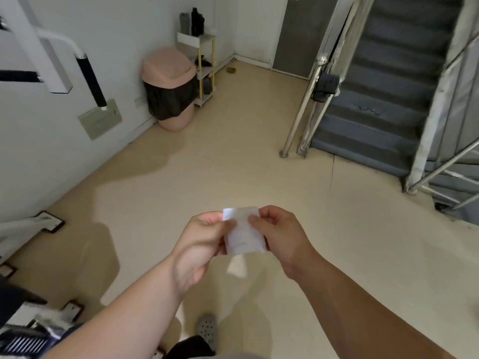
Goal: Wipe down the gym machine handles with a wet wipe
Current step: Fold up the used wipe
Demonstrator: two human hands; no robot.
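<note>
A small white wet wipe (pixel 243 235), perhaps inside its packet, is pinched near its top by the left hand (pixel 201 238) and the right hand (pixel 281 233), above the floor (pixel 233 156). The black machine handle (pixel 92 81) is seen well apart, at upper left.

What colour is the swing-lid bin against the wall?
Pink bin, with a black bag under its lid; head view.

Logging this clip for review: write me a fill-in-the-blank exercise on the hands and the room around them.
The left hand and right hand pinch a wet wipe coloured ____.
The black-lined bin is coloured ____.
The black-gripped machine handle hangs at the picture's upper ____.
The staircase rises on the picture's ____ side.
Missing words: white; pink; left; right.
</note>
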